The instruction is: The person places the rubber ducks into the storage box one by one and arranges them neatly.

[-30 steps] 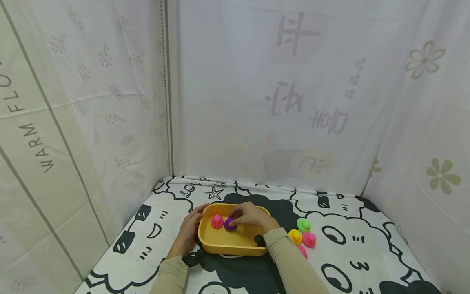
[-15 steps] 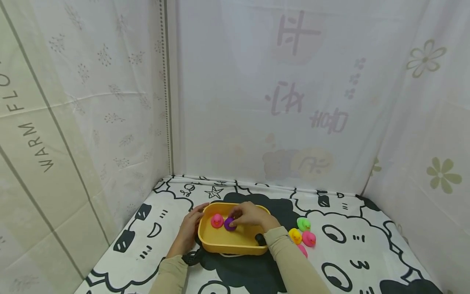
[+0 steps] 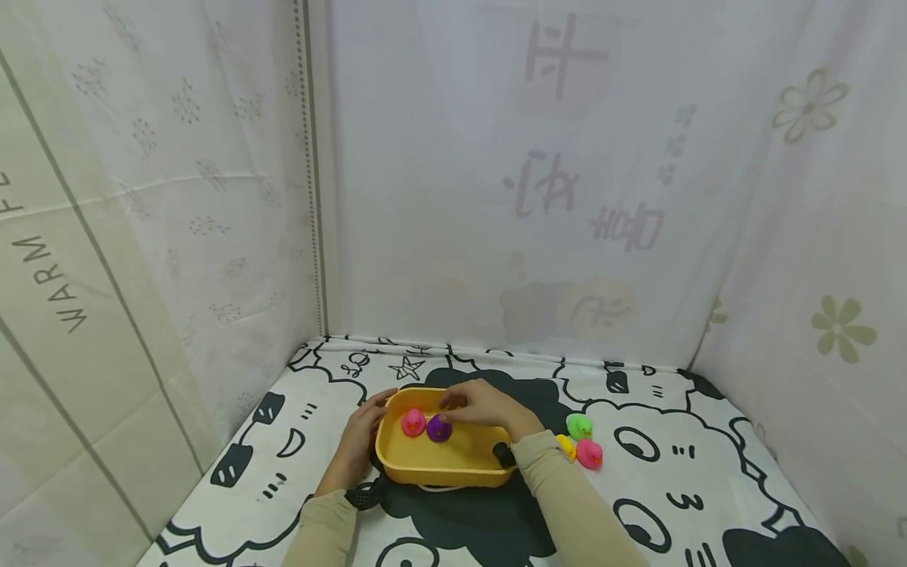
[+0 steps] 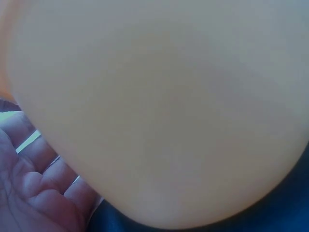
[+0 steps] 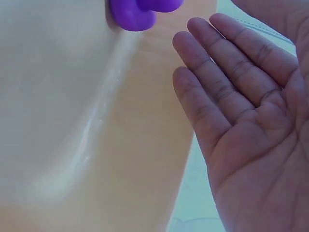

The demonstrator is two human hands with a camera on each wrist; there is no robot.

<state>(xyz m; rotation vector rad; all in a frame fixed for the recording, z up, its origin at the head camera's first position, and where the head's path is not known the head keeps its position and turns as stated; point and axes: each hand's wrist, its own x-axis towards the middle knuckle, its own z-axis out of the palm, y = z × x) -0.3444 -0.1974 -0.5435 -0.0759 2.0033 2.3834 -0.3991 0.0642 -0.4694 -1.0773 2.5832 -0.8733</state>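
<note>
Inside a yellow basin (image 3: 441, 475), a purple rubber duck (image 3: 439, 429) sits beside a pink rubber duck (image 3: 413, 423). My right hand (image 3: 485, 406) hovers over the basin just right of the purple duck, fingers extended and apart from it. The right wrist view shows part of the purple duck (image 5: 133, 14) beyond loosely straight fingers (image 5: 236, 72). Along the basin's left side lies my left hand (image 3: 357, 441), touching the outer wall. In the left wrist view, its fingers (image 4: 58, 171) are against the basin wall (image 4: 159, 121), which hides the fingertips.
Right of the basin, a green duck (image 3: 579, 426), a yellow duck (image 3: 566, 447) and a pink duck (image 3: 590, 454) sit on the black-and-white cartoon cloth (image 3: 673, 480). My right forearm partly covers that group. Printed curtains (image 3: 425, 197) surround the table.
My right fingers have let go of the purple duck and moved slightly up from it. It now stands in the basin. The head view has shifted a little.
</note>
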